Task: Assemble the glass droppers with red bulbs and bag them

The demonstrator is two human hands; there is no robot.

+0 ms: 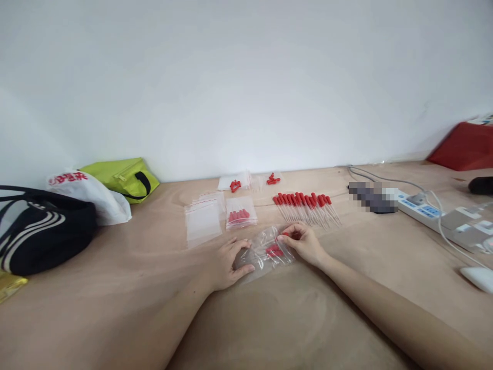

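A clear plastic bag (259, 258) lies in front of me with several red rubber bulbs (274, 251) showing through it. My left hand (231, 262) rests at the bag's left end, its thumb and fingers spread apart and touching the film. At the upper right of the bag, my right hand (302, 241) is closed in a pinch on a red-bulbed dropper (285, 235); the rest of that dropper is hard to make out. Just beyond lies a row of droppers (304, 200) with red bulbs and thin clear tubes.
Left of the droppers lie a zip bag (241, 213) holding red bulbs and several flat zip bags (203, 224). Two small red bulb piles (234, 185) sit near the wall. A power strip (423, 208) with cables is at right; a black bag (42, 231) and green bag (123, 177) stand left.
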